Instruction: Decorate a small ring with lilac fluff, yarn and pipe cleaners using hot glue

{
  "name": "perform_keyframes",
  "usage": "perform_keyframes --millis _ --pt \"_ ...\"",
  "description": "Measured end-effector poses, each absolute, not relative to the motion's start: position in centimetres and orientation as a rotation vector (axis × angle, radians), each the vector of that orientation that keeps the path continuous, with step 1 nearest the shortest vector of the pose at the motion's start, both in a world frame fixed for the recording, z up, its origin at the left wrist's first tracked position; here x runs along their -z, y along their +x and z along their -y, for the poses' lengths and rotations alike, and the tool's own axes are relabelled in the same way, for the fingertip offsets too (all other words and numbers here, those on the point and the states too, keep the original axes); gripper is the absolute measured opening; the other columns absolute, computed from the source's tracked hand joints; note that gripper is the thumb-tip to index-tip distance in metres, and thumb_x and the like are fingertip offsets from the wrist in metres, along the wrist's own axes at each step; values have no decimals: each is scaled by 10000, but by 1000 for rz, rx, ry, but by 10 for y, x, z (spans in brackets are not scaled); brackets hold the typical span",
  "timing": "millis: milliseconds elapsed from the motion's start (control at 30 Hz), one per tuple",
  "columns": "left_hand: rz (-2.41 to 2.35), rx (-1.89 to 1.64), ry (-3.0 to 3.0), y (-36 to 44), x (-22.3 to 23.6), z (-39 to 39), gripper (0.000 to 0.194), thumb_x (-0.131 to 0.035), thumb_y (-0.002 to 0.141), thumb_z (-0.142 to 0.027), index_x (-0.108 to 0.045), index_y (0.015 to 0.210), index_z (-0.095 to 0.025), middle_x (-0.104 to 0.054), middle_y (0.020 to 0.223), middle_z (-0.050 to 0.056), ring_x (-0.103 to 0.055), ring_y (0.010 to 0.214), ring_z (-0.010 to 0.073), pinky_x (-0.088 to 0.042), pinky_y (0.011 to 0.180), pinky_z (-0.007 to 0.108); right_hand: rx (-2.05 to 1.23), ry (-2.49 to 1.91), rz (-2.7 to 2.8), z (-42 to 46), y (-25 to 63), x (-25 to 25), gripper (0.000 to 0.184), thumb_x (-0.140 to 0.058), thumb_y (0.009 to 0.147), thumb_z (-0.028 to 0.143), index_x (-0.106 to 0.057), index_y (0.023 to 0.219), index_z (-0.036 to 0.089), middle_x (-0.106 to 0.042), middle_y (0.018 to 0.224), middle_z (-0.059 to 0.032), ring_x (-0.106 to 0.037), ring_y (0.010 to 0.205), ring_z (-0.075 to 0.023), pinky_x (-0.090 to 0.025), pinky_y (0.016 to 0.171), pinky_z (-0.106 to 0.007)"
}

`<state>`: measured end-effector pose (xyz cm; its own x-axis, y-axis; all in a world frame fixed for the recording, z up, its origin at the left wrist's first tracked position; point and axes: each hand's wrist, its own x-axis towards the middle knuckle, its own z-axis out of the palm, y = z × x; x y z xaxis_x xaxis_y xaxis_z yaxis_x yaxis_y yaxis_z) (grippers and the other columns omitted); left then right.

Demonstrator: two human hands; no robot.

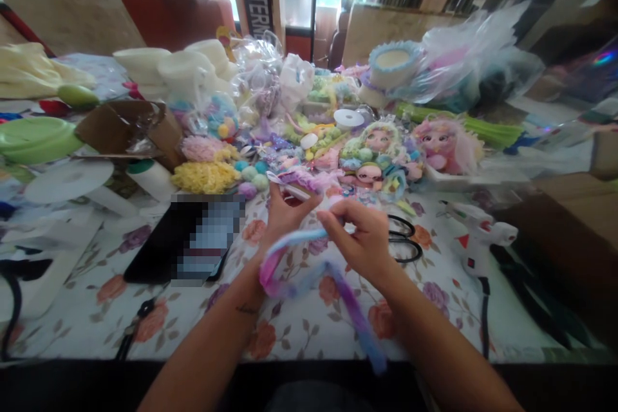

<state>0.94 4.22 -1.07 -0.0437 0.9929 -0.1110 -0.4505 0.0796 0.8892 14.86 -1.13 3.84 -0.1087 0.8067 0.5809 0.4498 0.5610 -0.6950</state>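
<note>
My left hand [284, 215] and my right hand [360, 238] meet over the floral tablecloth [299, 328], both pinching a fuzzy pipe cleaner [309, 277] shaded pink, blue and purple. The strand loops from my left wrist up to my right fingers, and its tail droops toward the table's near edge. My left fingers also close on a thin white-and-pink stick [290, 188] that points up and left. Black scissors [403, 238] lie just behind my right hand.
A white glue gun [476, 241] lies to the right, a dark phone [193, 241] to the left. Behind are doll heads [381, 154], pompoms [205, 174], a cardboard box [130, 129], green plates [33, 138], a tape roll [348, 118] and plastic bags [463, 58].
</note>
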Motion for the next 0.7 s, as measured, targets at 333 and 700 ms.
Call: perform_keyframes --millis 333,700 --pt "-1250 -1428 792 2 17 -53 855 -920 585 -337 -398 1261 -284 -661 866 -35 -643 687 138 -495 735 298 -507 -985 933 -13 230 -55 65 -711 806 234 -671 849 206 -693 746 6 -595 567 -111 -461 530 -246" --pt "-900 -1380 590 1 8 -53 498 -777 793 -296 -384 1097 -269 -677 872 -20 -689 787 168 -554 831 387 -1125 -1121 946 -14 224 -38 288 -768 636 199 -672 906 180 -736 842 -21 -535 582 -73 -400 507 -188"
